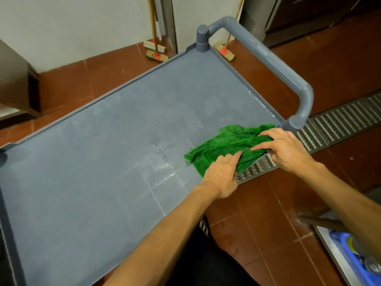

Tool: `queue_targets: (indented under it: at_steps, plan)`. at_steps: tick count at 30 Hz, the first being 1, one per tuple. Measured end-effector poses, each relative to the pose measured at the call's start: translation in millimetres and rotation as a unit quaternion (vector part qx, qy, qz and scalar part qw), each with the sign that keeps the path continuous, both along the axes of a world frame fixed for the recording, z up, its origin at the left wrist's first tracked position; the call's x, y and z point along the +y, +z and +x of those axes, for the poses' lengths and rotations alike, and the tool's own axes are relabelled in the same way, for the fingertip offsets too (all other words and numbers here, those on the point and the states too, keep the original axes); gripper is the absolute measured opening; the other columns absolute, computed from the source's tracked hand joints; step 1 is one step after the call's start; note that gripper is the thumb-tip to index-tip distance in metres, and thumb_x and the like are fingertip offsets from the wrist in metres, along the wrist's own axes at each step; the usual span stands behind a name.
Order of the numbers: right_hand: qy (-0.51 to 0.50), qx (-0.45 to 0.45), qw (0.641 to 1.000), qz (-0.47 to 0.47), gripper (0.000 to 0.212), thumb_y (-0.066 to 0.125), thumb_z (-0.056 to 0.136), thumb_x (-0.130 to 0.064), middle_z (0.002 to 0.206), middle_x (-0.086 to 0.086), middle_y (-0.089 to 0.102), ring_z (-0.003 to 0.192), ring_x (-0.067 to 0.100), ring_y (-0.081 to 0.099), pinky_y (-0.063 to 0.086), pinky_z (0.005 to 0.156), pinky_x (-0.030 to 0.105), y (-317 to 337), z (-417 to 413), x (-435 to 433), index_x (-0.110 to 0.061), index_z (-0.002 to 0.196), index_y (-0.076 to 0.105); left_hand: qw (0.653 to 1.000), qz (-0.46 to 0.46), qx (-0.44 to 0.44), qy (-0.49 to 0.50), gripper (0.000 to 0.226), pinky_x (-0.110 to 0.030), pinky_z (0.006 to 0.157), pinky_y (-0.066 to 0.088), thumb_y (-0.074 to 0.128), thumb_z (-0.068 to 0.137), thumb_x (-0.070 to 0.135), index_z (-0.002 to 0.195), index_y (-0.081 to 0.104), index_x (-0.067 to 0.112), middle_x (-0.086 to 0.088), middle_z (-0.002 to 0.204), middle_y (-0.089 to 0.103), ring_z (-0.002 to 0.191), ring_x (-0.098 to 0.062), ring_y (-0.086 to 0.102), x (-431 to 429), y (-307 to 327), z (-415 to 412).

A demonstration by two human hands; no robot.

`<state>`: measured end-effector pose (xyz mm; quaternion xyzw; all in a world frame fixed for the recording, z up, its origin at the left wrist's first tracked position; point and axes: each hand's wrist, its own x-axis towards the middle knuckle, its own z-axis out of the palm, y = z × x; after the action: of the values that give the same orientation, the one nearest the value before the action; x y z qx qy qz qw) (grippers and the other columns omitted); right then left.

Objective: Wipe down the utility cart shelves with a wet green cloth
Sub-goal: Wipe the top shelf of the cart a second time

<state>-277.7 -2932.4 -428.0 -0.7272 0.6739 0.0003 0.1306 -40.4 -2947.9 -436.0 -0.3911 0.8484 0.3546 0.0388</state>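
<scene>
The grey cart shelf shows wet streaks. A crumpled green cloth lies at its near right corner.

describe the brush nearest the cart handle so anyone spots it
Find the far corner post of the grey cart. Just right of it, a wooden brush head with a red socket sits alone; the other two brush heads lie together farther left.

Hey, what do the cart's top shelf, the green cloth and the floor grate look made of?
Top shelf: likely moulded plastic, matte grey, scuffed. Green cloth: seemingly microfibre or terry, fuzzy pile, stitched hem. Floor grate: metal, probably stainless steel, shiny and perforated.
</scene>
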Motion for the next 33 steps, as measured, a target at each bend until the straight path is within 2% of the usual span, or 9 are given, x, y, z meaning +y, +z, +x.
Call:
queue_targets:
  at_steps: [7,11,15,20,24,26,28,31,33]
  plan:
    - [-0.099,0.033,0.992,-0.076,0.062,0.073,0.061,0.006,0.119,0.011,0.062,0.114,0.035,0.052,0.046,0.090,0.051,-9,7,19,-0.031,0.110,0.074,0.998,-0.031,-0.006,-0.047,0.075,-0.043,0.099,0.043,0.053,0.092,0.008,0.158,0.019,0.016,-0.009,0.134,0.049,0.117,-0.030,0.045,-16,-3,-18]
    - [-0.146,0.012,0.984,-0.097,0.057,0.069,0.068,0.005,0.124,0.014,0.059,0.118,0.034,0.051,0.049,0.096,0.050,-14,18,19,-0.025,0.116,0.072,0.994,-0.081,0.004,-0.068,0.070,-0.043,0.094,0.044,0.054,0.093,0.012,0.156,0.025,0.015,-0.009,0.131,0.052,0.115,-0.031,0.047,-29,-5,-23]
    - [-0.180,-0.029,0.978,-0.105,0.047,0.064,0.079,0.002,0.128,0.017,0.056,0.118,0.038,0.053,0.053,0.093,0.050,-12,20,12,-0.022,0.119,0.071,0.990,-0.122,0.007,-0.075,0.062,-0.045,0.087,0.048,0.060,0.093,0.020,0.150,0.037,0.013,-0.012,0.125,0.052,0.111,-0.034,0.048,-50,-8,-27]
    - [-0.204,-0.034,0.973,-0.102,0.044,0.060,0.084,0.003,0.129,0.021,0.053,0.117,0.042,0.053,0.055,0.086,0.054,-18,28,-10,-0.019,0.121,0.069,0.978,-0.190,0.008,-0.083,0.057,-0.045,0.080,0.041,0.060,0.090,0.026,0.142,0.045,0.010,-0.016,0.116,0.050,0.101,-0.035,0.049,-65,-13,-28]
    - [-0.213,-0.040,0.971,-0.097,0.039,0.062,0.084,0.006,0.135,0.018,0.050,0.120,0.039,0.053,0.057,0.083,0.051,-18,27,-36,-0.017,0.114,0.072,0.981,-0.185,0.044,-0.041,0.052,-0.045,0.083,0.046,0.055,0.090,0.032,0.136,0.050,0.008,-0.015,0.115,0.052,0.099,-0.034,0.052,-61,-13,-23]
    - [-0.219,-0.040,0.968,-0.118,0.038,0.064,0.078,0.010,0.136,0.018,0.048,0.124,0.038,0.049,0.055,0.088,0.049,-18,29,-45,-0.014,0.106,0.073,0.978,-0.188,0.084,-0.021,0.053,-0.044,0.088,0.046,0.055,0.089,0.036,0.134,0.053,0.007,-0.017,0.121,0.052,0.104,-0.034,0.051,-51,-12,-13]
    - [-0.227,-0.021,0.962,-0.152,0.039,0.064,0.070,0.013,0.135,0.019,0.047,0.129,0.037,0.042,0.045,0.099,0.046,-15,36,-48,-0.012,0.099,0.073,0.967,-0.219,0.125,-0.018,0.047,-0.042,0.085,0.045,0.059,0.088,0.035,0.125,0.059,0.007,-0.016,0.117,0.054,0.101,-0.033,0.051,-39,-11,-1]
    - [-0.308,-0.007,0.937,-0.163,0.052,0.061,0.070,0.007,0.137,0.019,0.042,0.126,0.037,0.038,0.039,0.102,0.047,-4,59,-44,-0.015,0.117,0.066,0.962,-0.240,0.126,-0.032,0.029,-0.038,0.068,0.046,0.061,0.087,0.039,0.102,0.063,0.014,-0.007,0.093,0.054,0.081,-0.028,0.053,-26,-13,10]
    - [-0.369,0.001,0.916,-0.154,0.061,0.060,0.072,-0.006,0.137,0.022,0.040,0.119,0.038,0.040,0.038,0.099,0.049,0,76,-38,-0.012,0.133,0.053,0.970,-0.222,0.092,-0.035,0.033,-0.035,0.060,0.049,0.058,0.085,0.047,0.097,0.061,0.017,-0.003,0.087,0.053,0.075,-0.026,0.056,-24,-18,10]
